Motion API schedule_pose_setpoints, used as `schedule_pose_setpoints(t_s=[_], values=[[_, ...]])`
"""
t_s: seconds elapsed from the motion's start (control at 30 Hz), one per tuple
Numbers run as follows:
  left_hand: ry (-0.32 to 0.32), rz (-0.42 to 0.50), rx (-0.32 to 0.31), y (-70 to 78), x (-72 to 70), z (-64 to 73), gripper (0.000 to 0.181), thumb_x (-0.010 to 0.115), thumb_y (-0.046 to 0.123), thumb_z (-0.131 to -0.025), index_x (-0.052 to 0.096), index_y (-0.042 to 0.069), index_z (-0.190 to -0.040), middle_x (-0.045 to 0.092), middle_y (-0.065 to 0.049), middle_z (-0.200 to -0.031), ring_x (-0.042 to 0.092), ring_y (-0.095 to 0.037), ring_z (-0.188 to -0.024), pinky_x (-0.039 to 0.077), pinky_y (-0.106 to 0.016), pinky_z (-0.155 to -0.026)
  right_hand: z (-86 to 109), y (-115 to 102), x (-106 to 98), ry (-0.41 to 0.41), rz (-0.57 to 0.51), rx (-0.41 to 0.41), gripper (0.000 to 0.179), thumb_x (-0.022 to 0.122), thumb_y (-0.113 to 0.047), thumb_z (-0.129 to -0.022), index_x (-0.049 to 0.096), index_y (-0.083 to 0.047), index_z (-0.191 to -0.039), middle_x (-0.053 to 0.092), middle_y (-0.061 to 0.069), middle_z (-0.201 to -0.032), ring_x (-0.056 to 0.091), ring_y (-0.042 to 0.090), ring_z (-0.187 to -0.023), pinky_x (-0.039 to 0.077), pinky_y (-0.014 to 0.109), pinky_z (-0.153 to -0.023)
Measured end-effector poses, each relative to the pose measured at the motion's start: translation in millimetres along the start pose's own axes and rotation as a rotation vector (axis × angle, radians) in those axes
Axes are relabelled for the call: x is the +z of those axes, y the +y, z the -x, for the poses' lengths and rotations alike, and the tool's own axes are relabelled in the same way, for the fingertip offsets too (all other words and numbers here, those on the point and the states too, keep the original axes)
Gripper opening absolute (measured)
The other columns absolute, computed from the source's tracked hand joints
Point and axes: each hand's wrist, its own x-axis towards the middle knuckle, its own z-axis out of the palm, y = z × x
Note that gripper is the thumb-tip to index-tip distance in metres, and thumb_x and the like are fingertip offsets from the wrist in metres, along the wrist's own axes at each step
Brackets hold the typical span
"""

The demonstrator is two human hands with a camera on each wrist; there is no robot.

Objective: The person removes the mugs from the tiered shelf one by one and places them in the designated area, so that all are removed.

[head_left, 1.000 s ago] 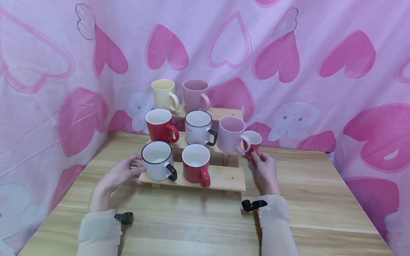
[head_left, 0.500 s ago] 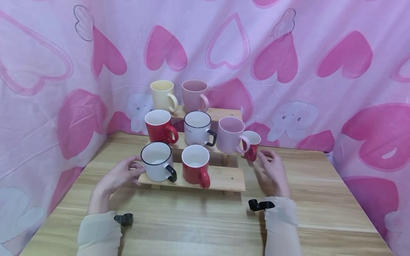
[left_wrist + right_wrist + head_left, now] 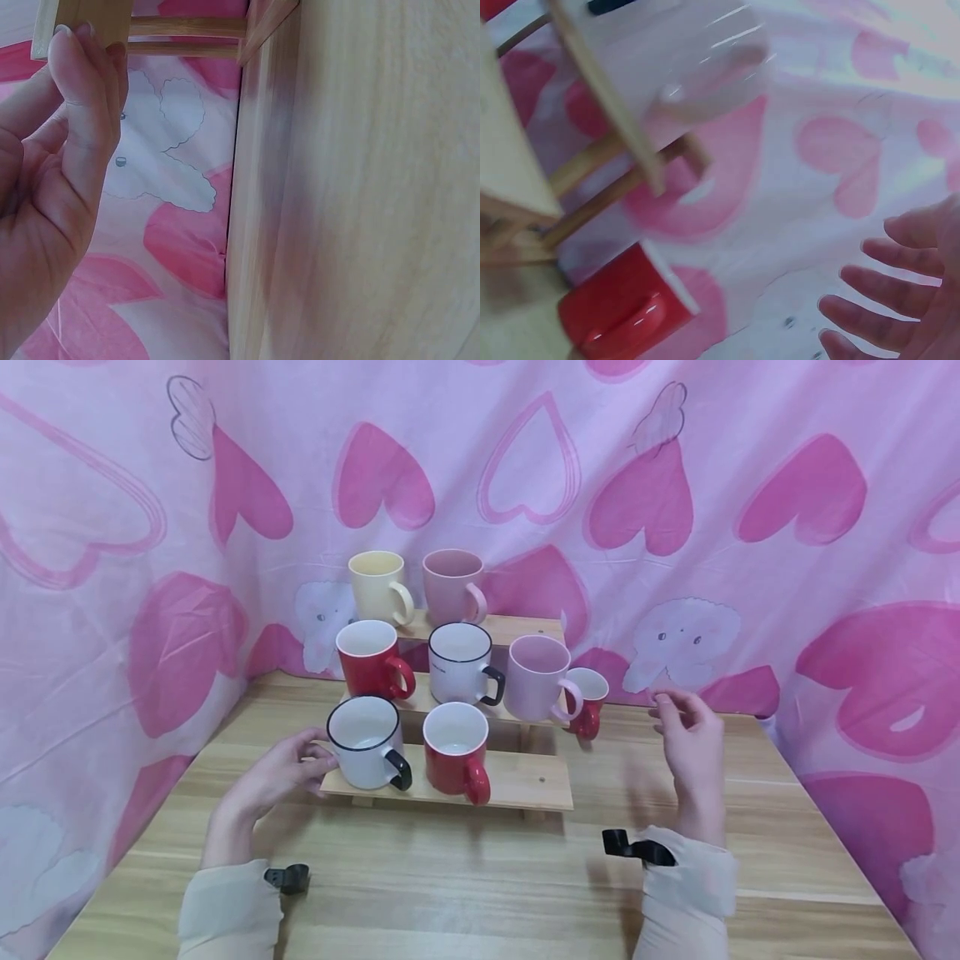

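My left hand (image 3: 288,768) is at the left end of a three-tier wooden shelf (image 3: 525,781), its fingertips gripping the end of the bottom board (image 3: 105,26). Beside those fingers stands a white mug with a black rim (image 3: 365,739). My right hand (image 3: 690,735) is raised over the table to the right of the shelf, fingers spread and holding nothing in the right wrist view. Nearest to it is a small red mug (image 3: 591,693), upright on the table by the shelf's right side and partly hidden by a pink mug (image 3: 534,681). Its handle (image 3: 634,322) faces me.
On the bottom tier stands a red mug (image 3: 453,756). Another red mug (image 3: 367,664) and a black-rimmed white mug (image 3: 457,668) share the middle tier with the pink one. A cream mug (image 3: 375,589) and a dusty-pink mug (image 3: 450,589) occupy the top. A heart-print curtain (image 3: 810,560) surrounds the table (image 3: 465,893).
My right hand has let go of the small red mug and moved right and up, away from it. The mug stays beside the shelf. My left hand has kept its place.
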Motion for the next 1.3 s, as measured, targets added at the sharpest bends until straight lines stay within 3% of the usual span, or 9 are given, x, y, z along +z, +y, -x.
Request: schedule_pose_setpoints(t_s=[0.2, 0.47, 0.87, 1.03, 1.17, 1.3], values=[[-0.002, 0.005, 0.003, -0.8, -0.3, 0.0, 0.046, 0.064, 0.008, -0.095, 0.041, -0.009, -0.131, 0.060, -0.020, -0.097, 0.064, -0.027, -0.070, 0.059, -0.040, -0.068, 8.4, -26, -9, 0.051, -0.176, -0.042, 0.024, 0.064, -0.013, -0.096, 0.067, 0.006, -0.109, 0.068, 0.003, -0.095, 0.067, 0.017, -0.088, 0.054, 0.018, -0.073], [-0.001, 0.010, -0.004, -0.5, -1.1, 1.1, 0.046, 0.065, 0.010, -0.094, 0.042, -0.008, -0.130, 0.061, -0.020, -0.099, 0.065, -0.030, -0.069, 0.059, -0.039, -0.069, 23.8, -54, -8, 0.023, -0.190, -0.157, 0.024, 0.064, -0.011, -0.095, 0.066, 0.008, -0.109, 0.069, 0.008, -0.097, 0.066, 0.018, -0.089, 0.053, 0.019, -0.076], [-0.002, 0.001, 0.001, -1.9, -1.0, -0.1, 0.046, 0.064, 0.008, -0.095, 0.042, -0.007, -0.132, 0.061, -0.020, -0.099, 0.064, -0.029, -0.066, 0.059, -0.039, -0.069, 38.0, -76, 34, -0.147, -0.076, -0.275, 0.023, 0.059, -0.013, -0.099, 0.067, 0.003, -0.113, 0.068, 0.007, -0.100, 0.065, 0.017, -0.089, 0.052, 0.023, -0.084], [-0.005, 0.004, 0.002, -2.2, -0.5, -0.6, 0.045, 0.063, 0.007, -0.095, 0.042, -0.008, -0.131, 0.061, -0.020, -0.099, 0.063, -0.028, -0.066, 0.059, -0.040, -0.068, 39.2, -78, 57, -0.257, 0.011, -0.289, 0.024, 0.060, -0.017, -0.099, 0.067, -0.001, -0.115, 0.067, 0.012, -0.105, 0.068, 0.024, -0.084, 0.058, 0.029, -0.064], [-0.010, 0.004, -0.003, -1.9, -0.7, 0.1, 0.045, 0.063, 0.007, -0.095, 0.041, -0.007, -0.132, 0.060, -0.020, -0.100, 0.064, -0.030, -0.068, 0.059, -0.040, -0.069, 36.1, -83, 76, -0.325, 0.114, -0.387, 0.023, 0.060, -0.018, -0.098, 0.069, -0.003, -0.113, 0.067, 0.008, -0.108, 0.066, 0.024, -0.091, 0.059, 0.038, -0.070], [-0.014, -0.001, -0.007, -0.9, -1.0, 1.0, 0.045, 0.063, 0.009, -0.095, 0.042, -0.005, -0.133, 0.059, -0.021, -0.102, 0.064, -0.033, -0.070, 0.058, -0.039, -0.071, 26.5, -95, 95, -0.398, 0.205, -0.518, 0.019, 0.059, -0.012, -0.096, 0.070, -0.005, -0.111, 0.067, 0.005, -0.106, 0.063, 0.019, -0.092, 0.056, 0.038, -0.080]])
